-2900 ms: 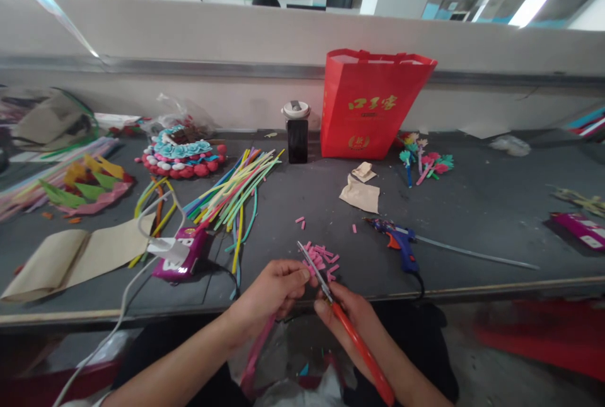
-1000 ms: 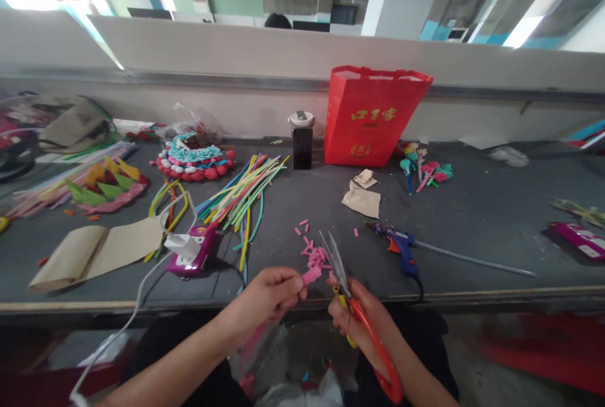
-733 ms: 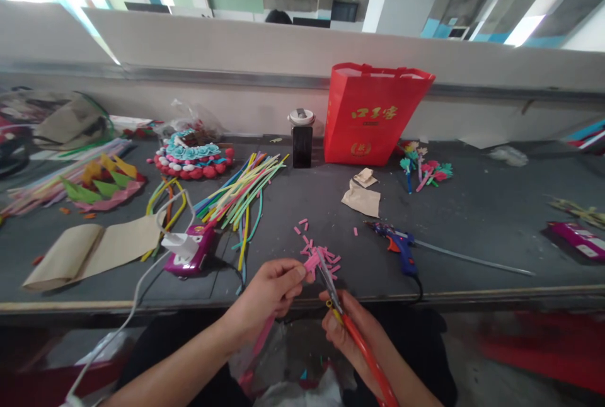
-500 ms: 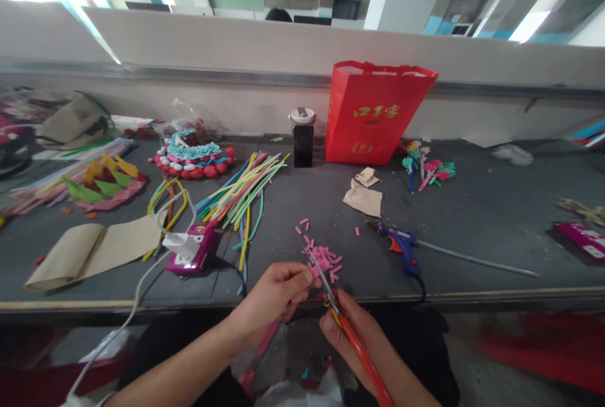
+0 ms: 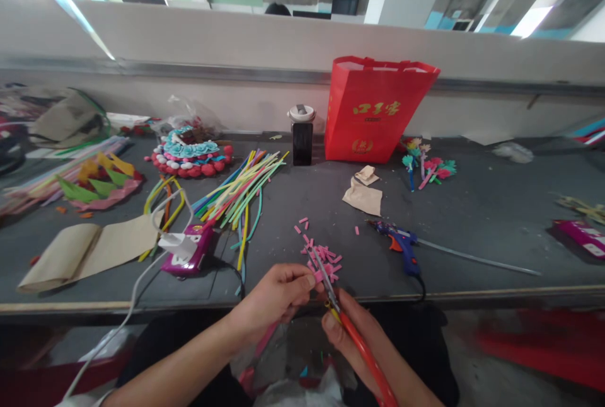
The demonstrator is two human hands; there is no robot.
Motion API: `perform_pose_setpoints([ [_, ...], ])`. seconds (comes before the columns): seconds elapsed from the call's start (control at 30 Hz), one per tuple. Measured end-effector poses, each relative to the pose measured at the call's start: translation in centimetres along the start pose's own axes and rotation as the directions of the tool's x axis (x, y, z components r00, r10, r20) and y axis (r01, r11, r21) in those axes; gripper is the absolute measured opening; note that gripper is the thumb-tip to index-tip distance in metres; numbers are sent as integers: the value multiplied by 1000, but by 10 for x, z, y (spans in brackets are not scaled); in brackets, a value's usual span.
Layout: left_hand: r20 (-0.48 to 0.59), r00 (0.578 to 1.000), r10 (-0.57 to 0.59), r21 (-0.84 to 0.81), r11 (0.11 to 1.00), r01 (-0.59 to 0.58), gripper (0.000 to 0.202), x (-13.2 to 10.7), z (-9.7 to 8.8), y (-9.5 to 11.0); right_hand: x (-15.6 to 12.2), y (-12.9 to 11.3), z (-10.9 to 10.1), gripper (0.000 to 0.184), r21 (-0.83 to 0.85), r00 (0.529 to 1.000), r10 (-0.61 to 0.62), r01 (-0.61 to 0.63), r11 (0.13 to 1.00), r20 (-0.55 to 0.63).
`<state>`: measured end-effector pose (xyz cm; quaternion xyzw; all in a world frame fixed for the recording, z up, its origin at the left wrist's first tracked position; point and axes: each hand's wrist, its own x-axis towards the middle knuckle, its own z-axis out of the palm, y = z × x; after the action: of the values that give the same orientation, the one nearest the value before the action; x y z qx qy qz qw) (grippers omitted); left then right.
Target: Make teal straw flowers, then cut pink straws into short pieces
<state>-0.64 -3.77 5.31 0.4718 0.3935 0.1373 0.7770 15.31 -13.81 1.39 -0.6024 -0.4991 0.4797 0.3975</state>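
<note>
Between the thumb and fingers of my left hand (image 5: 283, 293) is a thin pink strip (image 5: 318, 276), its end reaching past the fingertips. My right hand (image 5: 378, 341) is closed round the orange handles of a pair of scissors (image 5: 331, 293). Their blades are parted and point away from me, with the strip's end at them. Just beyond the blades lies a loose heap of short pink pieces (image 5: 334, 258) on the dark table. A longer pink length (image 5: 265, 339) hangs below my left hand.
A blue glue gun (image 5: 401, 248) lies right of the heap. To the left are colourful strips (image 5: 246, 189), a purple power strip (image 5: 201, 246) with a white cable, and a paper roll (image 5: 70, 252). A red bag (image 5: 378, 117) and a lidded bottle (image 5: 302, 142) stand behind.
The scissor blades have spread apart, and the pink strip's end now sits further right, at the blades. My hands have otherwise hardly moved; the view has shifted slightly.
</note>
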Motion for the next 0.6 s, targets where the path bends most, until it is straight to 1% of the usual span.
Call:
perform_pose_setpoints([
  [0.17, -6, 1000, 6, 8, 1000, -6, 39, 1, 2, 4, 4, -4, -1, 54, -39, 998, -55, 54, 998, -30],
  [0.4, -27, 999, -17, 2, 1000, 17, 43, 7, -2, 6, 13, -6, -4, 54, -66, 998, -55, 55, 996, 8],
  [0.6, -27, 999, -24, -14, 1000, 24, 44, 11, -6, 6, 14, -6, -3, 56, -64, 998, -52, 54, 997, 26],
])
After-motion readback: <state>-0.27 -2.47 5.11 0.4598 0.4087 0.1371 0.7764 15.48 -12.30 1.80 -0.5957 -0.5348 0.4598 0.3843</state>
